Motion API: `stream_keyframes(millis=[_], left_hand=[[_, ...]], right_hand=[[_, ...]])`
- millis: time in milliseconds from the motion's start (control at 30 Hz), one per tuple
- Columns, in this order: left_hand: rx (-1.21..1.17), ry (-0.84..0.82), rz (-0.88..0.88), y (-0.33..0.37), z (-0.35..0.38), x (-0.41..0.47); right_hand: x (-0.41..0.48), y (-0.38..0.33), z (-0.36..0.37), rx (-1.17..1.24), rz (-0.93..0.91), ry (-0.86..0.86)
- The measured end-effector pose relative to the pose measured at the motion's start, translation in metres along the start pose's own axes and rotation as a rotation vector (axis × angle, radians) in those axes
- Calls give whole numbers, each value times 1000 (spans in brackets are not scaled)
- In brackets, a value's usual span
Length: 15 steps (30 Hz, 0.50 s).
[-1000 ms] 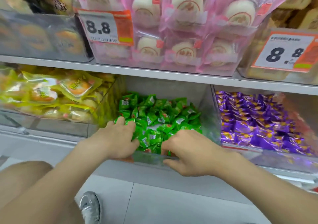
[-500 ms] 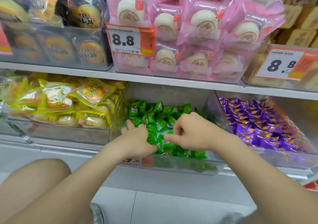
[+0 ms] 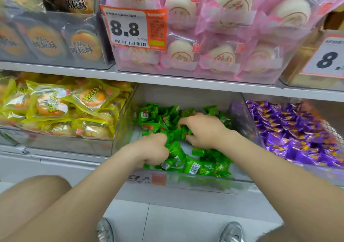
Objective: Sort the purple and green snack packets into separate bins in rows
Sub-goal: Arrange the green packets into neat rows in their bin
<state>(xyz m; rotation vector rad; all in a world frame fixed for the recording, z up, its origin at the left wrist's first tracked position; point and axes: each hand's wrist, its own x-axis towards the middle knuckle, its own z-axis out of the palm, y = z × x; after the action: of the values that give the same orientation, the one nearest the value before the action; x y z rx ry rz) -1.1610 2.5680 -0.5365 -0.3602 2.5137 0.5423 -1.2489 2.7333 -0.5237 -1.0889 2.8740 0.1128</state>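
Small green snack packets (image 3: 197, 164) lie loose in a clear bin (image 3: 186, 183) in the middle of the lower shelf. My left hand (image 3: 151, 151) is inside the bin near its front left, fingers curled round a few green packets. Further back, my right hand (image 3: 202, 130) lies on the pile with its fingers curled into the green packets. Purple snack packets (image 3: 290, 132) fill the clear bin to the right, and neither hand touches them.
A bin of yellow pastry packs (image 3: 61, 107) stands to the left on the same shelf. The shelf above (image 3: 167, 81) carries pink bun packs (image 3: 214, 37) and orange price tags (image 3: 133, 28). Below are a grey tiled floor, my knees and shoes (image 3: 231, 231).
Both hands have moved deeper into the green bin, the right one furthest back. The camera has come closer to the shelf.
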Motion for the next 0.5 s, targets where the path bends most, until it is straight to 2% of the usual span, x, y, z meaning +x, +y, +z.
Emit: stream_keyframes(millis=[67,167,233,300,333,367,433,500], left_hand=[[-198,23,102,7,9,3],[-391,-25,252,23,10,2],[-393,93,312,28,4,-1],[-182,391,265,27,-3,0],[-57,532,204,23,-5,5],[31,606,132,21,-6,11],[57,561,8,18,-9,27],[-66,419,-39,20,-14,44]], right_hand=[[-12,18,-9,48,107,25],[-37,40,-22,80,181,-46],[-51,45,-31,145,170,-137],[-60,47,-34,262,201,-162],[-62,48,-34,306,209,-125],[-62,48,-33,316,215,-71],[-59,46,-27,291,226,49],[-50,42,-17,260,242,76]])
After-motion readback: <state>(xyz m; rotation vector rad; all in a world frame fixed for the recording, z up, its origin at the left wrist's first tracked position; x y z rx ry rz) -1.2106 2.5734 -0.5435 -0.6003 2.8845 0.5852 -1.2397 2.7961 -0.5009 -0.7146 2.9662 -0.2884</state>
